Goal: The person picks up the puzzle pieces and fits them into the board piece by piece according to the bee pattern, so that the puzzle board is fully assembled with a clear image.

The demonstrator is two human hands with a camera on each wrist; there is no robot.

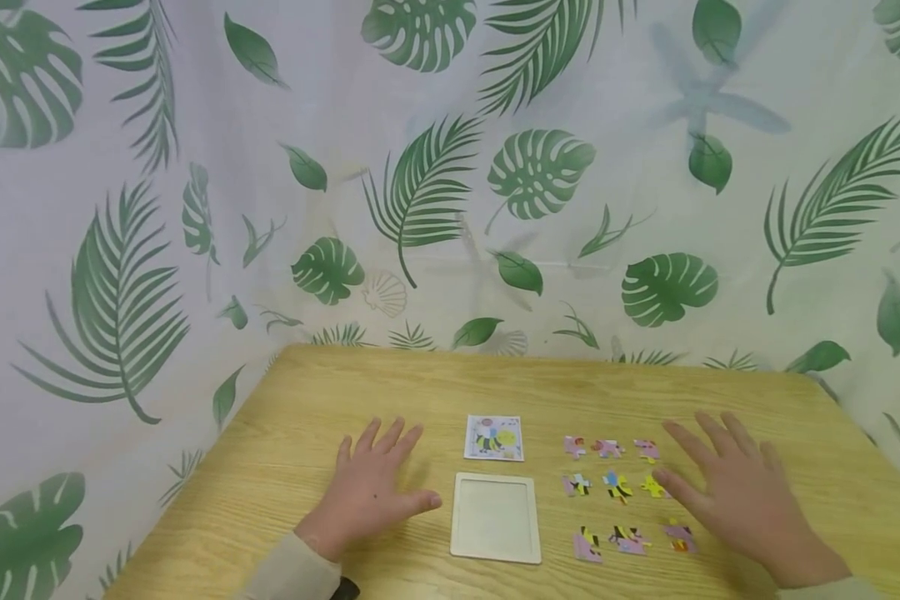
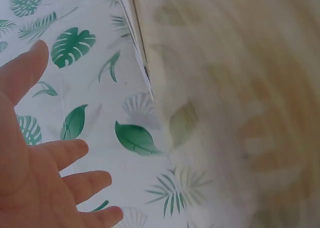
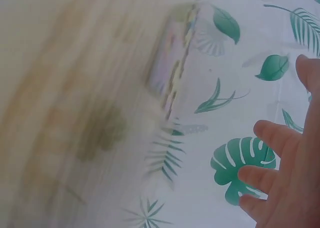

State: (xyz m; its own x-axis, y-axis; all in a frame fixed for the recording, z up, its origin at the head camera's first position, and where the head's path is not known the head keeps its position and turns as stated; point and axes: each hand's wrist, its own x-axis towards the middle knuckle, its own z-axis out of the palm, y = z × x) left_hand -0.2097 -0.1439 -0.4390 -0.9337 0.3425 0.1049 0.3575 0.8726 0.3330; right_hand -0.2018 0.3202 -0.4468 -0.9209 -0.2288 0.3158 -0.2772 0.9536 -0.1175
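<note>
My left hand is spread over the table, left of a pale square puzzle frame, its thumb pointing at the frame's edge. My right hand is spread at the right, its thumb and index finger beside several jigsaw pieces laid out in three rows. The pieces are pink, yellow, black and blue. Behind the frame lies a square picture card showing a bee-like figure. Both wrist views show straight, parted fingers on the left hand and the right hand, with nothing held.
The wooden table reaches back to a white curtain printed with green leaves, which also hangs along the left side. A dark band shows near the left sleeve.
</note>
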